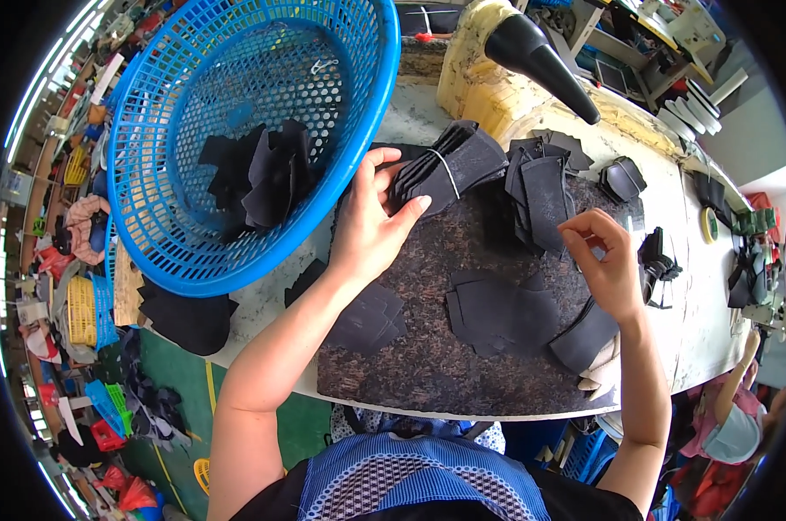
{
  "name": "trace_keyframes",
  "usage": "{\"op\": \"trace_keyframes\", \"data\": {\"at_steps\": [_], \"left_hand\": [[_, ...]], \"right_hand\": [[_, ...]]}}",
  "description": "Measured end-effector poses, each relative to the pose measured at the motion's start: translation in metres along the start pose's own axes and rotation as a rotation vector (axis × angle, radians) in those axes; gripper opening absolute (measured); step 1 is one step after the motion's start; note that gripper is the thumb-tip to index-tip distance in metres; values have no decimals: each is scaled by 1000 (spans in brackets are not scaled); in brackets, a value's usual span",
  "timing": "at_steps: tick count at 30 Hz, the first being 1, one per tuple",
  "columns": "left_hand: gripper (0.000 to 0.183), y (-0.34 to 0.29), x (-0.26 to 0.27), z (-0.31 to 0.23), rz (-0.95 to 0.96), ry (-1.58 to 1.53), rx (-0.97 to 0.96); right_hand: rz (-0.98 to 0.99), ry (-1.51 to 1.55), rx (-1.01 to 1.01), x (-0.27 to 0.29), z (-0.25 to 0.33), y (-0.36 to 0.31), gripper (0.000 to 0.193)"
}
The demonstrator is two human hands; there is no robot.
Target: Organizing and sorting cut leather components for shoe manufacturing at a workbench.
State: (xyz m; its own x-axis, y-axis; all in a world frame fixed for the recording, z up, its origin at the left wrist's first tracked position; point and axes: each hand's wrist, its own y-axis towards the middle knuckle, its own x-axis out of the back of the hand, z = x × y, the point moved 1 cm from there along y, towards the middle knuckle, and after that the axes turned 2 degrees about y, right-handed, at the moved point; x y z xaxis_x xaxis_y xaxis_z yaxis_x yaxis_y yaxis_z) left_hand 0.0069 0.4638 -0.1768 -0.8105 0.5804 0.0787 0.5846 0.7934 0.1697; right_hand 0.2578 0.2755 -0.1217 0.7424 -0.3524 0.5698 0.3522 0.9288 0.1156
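Note:
My left hand (371,230) grips one end of a bundle of black cut pieces (462,165), which look like leather or fabric. A thin pale band runs round its middle. My right hand (608,265) is curled in a pinch at the right edge of a loose stack of black pieces (545,200); anything between its fingertips is too small to make out. Nearer to me on the dark mottled board (427,373) lie two fanned piles, a left pile (367,321) and a middle pile (501,313). Curved black pieces (586,337) sit below my right hand.
A large blue plastic basket (380,95) with black pieces (276,178) inside stands at the left. Behind the board is a yellowish machine body (475,65) with a black tapered arm (545,65). Small banded bundles (623,179) lie right. Another person's arm (740,369) shows far right.

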Motion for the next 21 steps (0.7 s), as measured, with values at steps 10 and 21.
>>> {"op": "trace_keyframes", "data": {"at_steps": [10,21], "left_hand": [[60,-6,21,-24,-113,1038,-633],[58,-20,-34,-56,282,731,-401]], "right_hand": [[-212,-48,-64,13,-16,2,10],[89,-119,-360,9,-41,57,55]]}}
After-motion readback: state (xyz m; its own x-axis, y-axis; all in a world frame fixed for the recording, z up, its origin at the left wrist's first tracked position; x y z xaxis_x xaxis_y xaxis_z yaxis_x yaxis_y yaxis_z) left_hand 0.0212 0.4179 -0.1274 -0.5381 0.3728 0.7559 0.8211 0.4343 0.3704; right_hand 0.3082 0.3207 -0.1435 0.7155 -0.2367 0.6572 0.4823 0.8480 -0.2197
